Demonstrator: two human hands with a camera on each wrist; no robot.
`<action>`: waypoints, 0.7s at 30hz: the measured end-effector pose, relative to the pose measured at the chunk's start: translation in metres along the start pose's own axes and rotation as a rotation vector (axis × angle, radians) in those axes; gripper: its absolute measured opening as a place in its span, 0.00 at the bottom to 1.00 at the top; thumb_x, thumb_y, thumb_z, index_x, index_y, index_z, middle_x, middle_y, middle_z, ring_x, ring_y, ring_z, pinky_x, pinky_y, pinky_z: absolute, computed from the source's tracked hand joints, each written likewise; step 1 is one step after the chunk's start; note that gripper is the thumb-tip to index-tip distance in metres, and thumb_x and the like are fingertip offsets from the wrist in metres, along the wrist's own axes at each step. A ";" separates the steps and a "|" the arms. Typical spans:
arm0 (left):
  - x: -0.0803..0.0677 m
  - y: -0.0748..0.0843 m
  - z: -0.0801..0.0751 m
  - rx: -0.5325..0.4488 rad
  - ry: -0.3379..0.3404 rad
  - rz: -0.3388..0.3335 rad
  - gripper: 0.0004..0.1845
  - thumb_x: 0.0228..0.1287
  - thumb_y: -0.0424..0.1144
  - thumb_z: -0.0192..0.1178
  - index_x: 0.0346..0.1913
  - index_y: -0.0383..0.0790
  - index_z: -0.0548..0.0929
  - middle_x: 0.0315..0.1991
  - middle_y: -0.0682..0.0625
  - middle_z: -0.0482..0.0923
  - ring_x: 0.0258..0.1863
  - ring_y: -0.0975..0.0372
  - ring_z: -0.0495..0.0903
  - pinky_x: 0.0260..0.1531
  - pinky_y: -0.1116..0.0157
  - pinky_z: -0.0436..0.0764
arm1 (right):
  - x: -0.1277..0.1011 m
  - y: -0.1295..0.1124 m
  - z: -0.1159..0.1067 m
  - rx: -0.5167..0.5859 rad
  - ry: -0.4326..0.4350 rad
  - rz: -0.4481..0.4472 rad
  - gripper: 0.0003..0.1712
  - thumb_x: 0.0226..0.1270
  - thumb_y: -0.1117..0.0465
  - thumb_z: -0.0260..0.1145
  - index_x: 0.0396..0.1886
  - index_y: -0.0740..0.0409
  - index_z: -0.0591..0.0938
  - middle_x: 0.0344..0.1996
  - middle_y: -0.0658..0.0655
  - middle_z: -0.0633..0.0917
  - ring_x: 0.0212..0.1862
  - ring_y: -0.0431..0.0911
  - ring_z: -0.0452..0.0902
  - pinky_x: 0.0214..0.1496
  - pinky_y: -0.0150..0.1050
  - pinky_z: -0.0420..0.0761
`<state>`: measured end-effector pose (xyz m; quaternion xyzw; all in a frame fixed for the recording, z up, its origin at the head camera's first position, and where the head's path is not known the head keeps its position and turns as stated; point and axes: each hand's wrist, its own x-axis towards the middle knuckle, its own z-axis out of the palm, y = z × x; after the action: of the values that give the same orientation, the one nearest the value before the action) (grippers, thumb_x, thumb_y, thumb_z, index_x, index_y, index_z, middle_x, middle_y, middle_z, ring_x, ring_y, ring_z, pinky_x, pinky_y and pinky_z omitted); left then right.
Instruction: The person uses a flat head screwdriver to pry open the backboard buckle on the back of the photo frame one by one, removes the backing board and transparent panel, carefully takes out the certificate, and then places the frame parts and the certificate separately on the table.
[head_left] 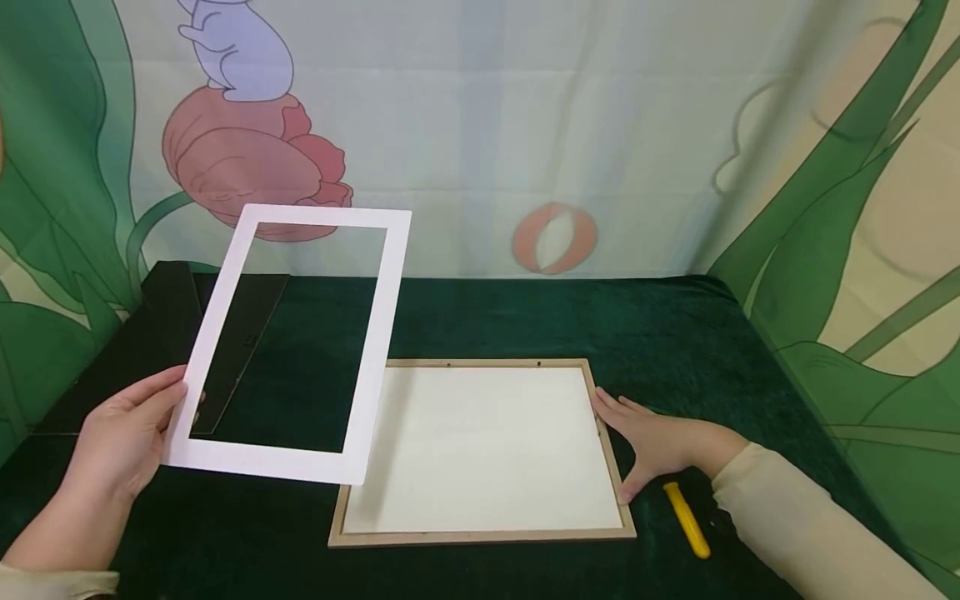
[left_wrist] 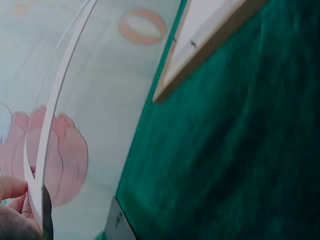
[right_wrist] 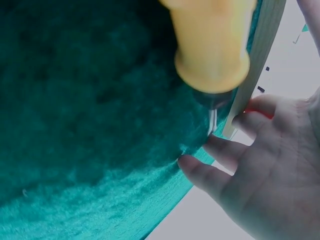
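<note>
My left hand [head_left: 123, 437] pinches a white rectangular picture mat [head_left: 375, 346] by its left edge, between thumb and fingers. The mat is raised and tilted, with a large window cut through it, and overlaps the left end of a wooden picture frame [head_left: 480, 537] in the head view. Inside the frame, lying flat, is a white sheet [head_left: 495, 450]. Along the frame's right side rests my right hand [head_left: 660, 442], thumb near the front corner and fingers spread farther back. In the left wrist view, the mat [left_wrist: 52, 110] shows nearly edge-on beside the fingers.
A tool with a yellow handle [head_left: 686, 521] lies right of the frame, close to my right wrist; its metal shaft [right_wrist: 213, 120] shows in the right wrist view. Black boards [head_left: 168, 333] lie at the back left. Dark green cloth [head_left: 645, 325] covers the table, before a printed curtain [head_left: 450, 150].
</note>
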<state>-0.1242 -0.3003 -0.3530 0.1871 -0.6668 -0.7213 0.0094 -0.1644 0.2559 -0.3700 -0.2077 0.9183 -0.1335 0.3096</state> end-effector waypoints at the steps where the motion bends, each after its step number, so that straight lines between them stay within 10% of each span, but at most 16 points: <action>1: 0.003 -0.002 -0.004 -0.001 0.003 -0.004 0.33 0.44 0.49 0.61 0.58 0.47 0.67 0.55 0.46 0.56 0.32 0.71 0.76 0.51 0.47 0.50 | 0.000 0.000 0.000 0.002 0.001 0.003 0.72 0.24 0.37 0.70 0.65 0.53 0.36 0.64 0.56 0.35 0.63 0.56 0.34 0.56 0.58 0.47; 10: 0.026 -0.014 -0.026 0.162 0.094 -0.099 0.31 0.49 0.51 0.56 0.59 0.51 0.65 0.60 0.45 0.51 0.40 0.64 0.72 0.49 0.51 0.55 | -0.004 -0.002 0.000 0.083 0.024 0.000 0.65 0.34 0.37 0.66 0.65 0.57 0.40 0.64 0.58 0.42 0.63 0.53 0.34 0.58 0.54 0.45; 14: 0.032 -0.017 -0.029 0.308 0.124 -0.120 0.27 0.56 0.51 0.50 0.60 0.52 0.63 0.63 0.42 0.48 0.49 0.54 0.63 0.48 0.51 0.60 | -0.003 -0.008 -0.001 0.041 0.142 0.030 0.53 0.43 0.37 0.61 0.63 0.60 0.53 0.62 0.60 0.55 0.61 0.53 0.49 0.57 0.51 0.53; 21: 0.042 -0.019 -0.035 0.450 0.179 -0.123 0.25 0.60 0.50 0.46 0.60 0.51 0.62 0.63 0.40 0.48 0.48 0.53 0.63 0.48 0.50 0.63 | 0.008 -0.013 -0.001 0.038 0.277 0.120 0.35 0.53 0.48 0.60 0.56 0.64 0.65 0.30 0.52 0.76 0.27 0.43 0.69 0.29 0.35 0.73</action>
<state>-0.1489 -0.3430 -0.3841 0.2878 -0.7945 -0.5345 -0.0176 -0.1665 0.2408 -0.3682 -0.1260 0.9602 -0.1594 0.1914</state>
